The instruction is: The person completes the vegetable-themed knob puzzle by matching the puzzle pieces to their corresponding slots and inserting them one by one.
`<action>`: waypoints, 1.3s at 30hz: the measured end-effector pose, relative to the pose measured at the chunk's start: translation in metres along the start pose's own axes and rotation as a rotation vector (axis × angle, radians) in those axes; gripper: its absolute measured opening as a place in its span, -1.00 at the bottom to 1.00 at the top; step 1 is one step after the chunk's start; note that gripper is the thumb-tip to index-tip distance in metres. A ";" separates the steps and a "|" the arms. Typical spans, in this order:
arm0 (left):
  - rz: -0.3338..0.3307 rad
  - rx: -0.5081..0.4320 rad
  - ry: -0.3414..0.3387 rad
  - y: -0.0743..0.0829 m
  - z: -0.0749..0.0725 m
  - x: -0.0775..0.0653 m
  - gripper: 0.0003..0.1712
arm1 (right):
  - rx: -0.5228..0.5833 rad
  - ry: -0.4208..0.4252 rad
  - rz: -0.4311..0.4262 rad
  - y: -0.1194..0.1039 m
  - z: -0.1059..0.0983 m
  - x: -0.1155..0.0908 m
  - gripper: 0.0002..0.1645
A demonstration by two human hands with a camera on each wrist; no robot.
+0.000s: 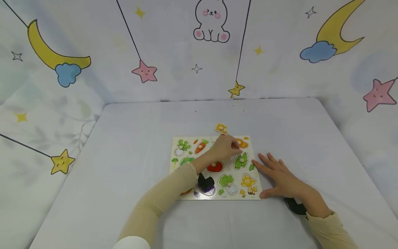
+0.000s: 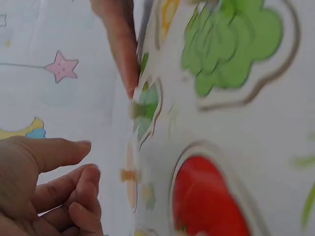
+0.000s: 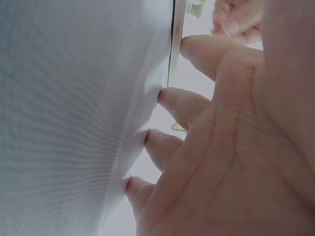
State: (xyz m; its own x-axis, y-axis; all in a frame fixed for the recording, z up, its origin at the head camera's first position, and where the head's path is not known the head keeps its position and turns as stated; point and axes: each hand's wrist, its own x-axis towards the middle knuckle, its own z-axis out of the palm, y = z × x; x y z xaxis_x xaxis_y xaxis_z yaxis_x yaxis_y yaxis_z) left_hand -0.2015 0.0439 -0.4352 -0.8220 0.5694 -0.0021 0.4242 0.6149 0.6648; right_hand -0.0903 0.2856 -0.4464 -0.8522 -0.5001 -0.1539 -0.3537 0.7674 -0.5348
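Note:
A flat vegetable puzzle board (image 1: 192, 176) lies on the table, with knobbed pieces in it such as a carrot (image 1: 201, 147), a tomato (image 1: 215, 167) and a Chinese cabbage (image 1: 228, 184). My left hand (image 1: 224, 147) hovers over its upper part, fingers loosely bent, thumb apart from the fingertips and nothing between them. Just past the far edge, a yellow mushroom piece (image 1: 221, 128) is close to that hand. My right hand (image 1: 282, 178) is spread flat-fingered, touching the right edge of the board and the tabletop. The left forearm covers part of the board.
White cloth covers the table (image 1: 130, 138), whose far edge meets a printed curtain (image 1: 174, 52) with moons and stars. Black wrist devices show under the left wrist (image 1: 205, 182), over the purple picture, and at the right wrist (image 1: 294, 206).

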 end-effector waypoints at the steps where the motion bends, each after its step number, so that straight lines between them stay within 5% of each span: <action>1: -0.021 -0.018 0.054 -0.004 -0.006 0.003 -0.84 | -0.005 0.000 0.001 0.000 0.000 0.000 0.32; 5: -0.142 -0.063 0.257 -0.025 -0.027 0.018 -0.85 | -0.012 0.003 0.004 0.001 0.001 0.001 0.33; 8: -0.228 -0.080 0.330 -0.041 -0.033 0.028 -0.78 | -0.013 0.003 0.005 0.001 0.001 0.000 0.33; 16: -0.331 -0.070 0.293 -0.060 -0.026 0.041 -0.73 | -0.011 0.004 0.009 0.000 0.000 0.000 0.33; 28: -0.332 -0.059 0.276 -0.057 -0.020 0.048 -0.85 | -0.032 -0.012 0.024 -0.001 -0.001 -0.001 0.33; 39: -0.255 -0.063 0.289 -0.060 -0.024 0.045 -0.83 | -0.032 0.011 -0.003 -0.001 0.000 -0.001 0.33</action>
State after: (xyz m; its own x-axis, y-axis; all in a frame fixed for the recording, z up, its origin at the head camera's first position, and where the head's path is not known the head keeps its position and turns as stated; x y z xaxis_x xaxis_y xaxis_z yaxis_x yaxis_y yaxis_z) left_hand -0.2726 0.0198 -0.4571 -0.9751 0.2196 0.0315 0.1755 0.6769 0.7149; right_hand -0.0891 0.2854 -0.4458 -0.8550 -0.4985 -0.1432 -0.3684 0.7781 -0.5088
